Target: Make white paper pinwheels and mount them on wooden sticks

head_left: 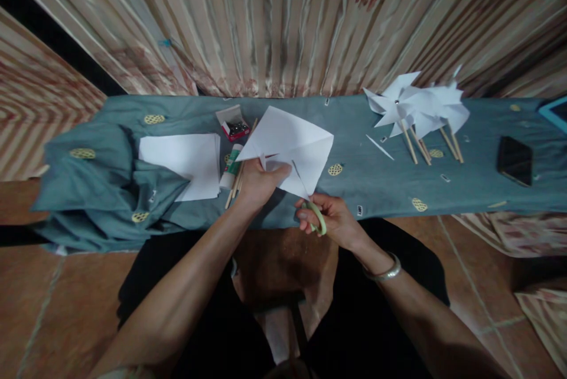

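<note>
A white square sheet of paper [292, 137] is held up over the cloth-covered table, with a slit at its left side. My left hand [261, 184] grips its lower left part, the thumb on top and the other fingers hidden beneath. In my right hand [330, 216] is a pair of scissors with light green handles [321, 219]. Their blades lie at the paper's lower corner, pointing up and left toward its middle. My right fingers are wrapped round the handles.
Left of the paper are a stack of white sheets [186, 160], a glue stick [230, 167], wooden sticks [229, 197] and a small box of dark pins [234, 125]. Finished paper pinwheels [411, 104] on sticks, a paper scrap [380, 147] and a phone [514, 160] lie to the right.
</note>
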Demonstrator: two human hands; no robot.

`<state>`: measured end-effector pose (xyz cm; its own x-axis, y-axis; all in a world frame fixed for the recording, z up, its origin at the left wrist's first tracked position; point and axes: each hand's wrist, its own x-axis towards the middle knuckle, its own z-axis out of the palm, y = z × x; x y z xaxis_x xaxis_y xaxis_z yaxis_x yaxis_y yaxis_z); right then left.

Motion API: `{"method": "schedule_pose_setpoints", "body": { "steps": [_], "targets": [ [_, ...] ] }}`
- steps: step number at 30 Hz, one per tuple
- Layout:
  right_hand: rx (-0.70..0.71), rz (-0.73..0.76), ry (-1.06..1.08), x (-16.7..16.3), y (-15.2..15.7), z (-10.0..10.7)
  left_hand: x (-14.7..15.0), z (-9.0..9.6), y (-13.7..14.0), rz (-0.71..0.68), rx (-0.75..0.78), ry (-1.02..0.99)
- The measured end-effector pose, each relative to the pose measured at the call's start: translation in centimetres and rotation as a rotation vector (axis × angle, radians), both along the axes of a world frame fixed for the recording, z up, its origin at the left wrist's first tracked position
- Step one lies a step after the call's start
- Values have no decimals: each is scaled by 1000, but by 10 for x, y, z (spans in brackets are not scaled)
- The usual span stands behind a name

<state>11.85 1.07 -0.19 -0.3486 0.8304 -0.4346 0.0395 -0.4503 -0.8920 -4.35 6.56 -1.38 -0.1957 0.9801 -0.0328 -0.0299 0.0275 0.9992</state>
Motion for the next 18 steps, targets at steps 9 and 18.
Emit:
{"method": "schedule_pose_setpoints", "body": {
  "steps": [9, 18],
  "targets": [
    [21, 12, 21, 0, 0, 0, 0, 3, -1, 4, 7, -1],
    [29, 24, 22, 1, 0, 0, 0, 3, -2, 1, -15, -13]
  ]
}}
